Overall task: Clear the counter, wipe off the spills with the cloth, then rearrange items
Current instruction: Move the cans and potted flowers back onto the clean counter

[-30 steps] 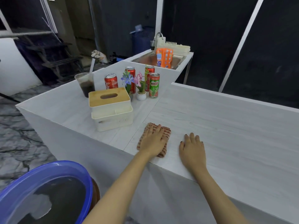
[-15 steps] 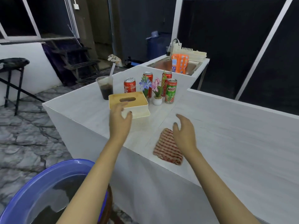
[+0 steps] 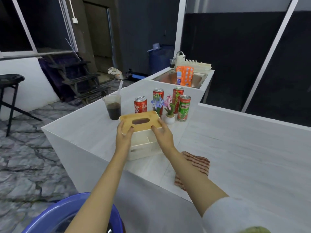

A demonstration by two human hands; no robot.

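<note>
Blue plastic, a round basin (image 3: 70,214) sits nearest and lowest, below the edge of the white wood-grain counter (image 3: 235,148). On the counter's near edge the red-and-cream checked cloth (image 3: 197,164) lies flat, partly hidden by the right forearm and touched by neither hand. Further in, the left hand (image 3: 124,137) and the right hand (image 3: 162,136) clasp the white rectangular tissue box with a pale wooden lid (image 3: 140,122), one at each end. The thumbs lie on top of the lid either side of its oval slot, and the fingers curl round its edges. The tissue box is on the counter, well in from the cloth.

Just behind it on the left stands a clear plastic cup of dark drink with a white straw (image 3: 113,106). Next comes a short red cola can (image 3: 140,105), then a tall red can (image 3: 158,95) and a second tall red can (image 3: 178,93). In front of these are a small white pot of blue and pink artificial flowers (image 3: 169,117) and a green Milo can (image 3: 184,108). Farthest off, a steel sink (image 3: 197,80) holds an upright orange packet (image 3: 184,76)
</note>
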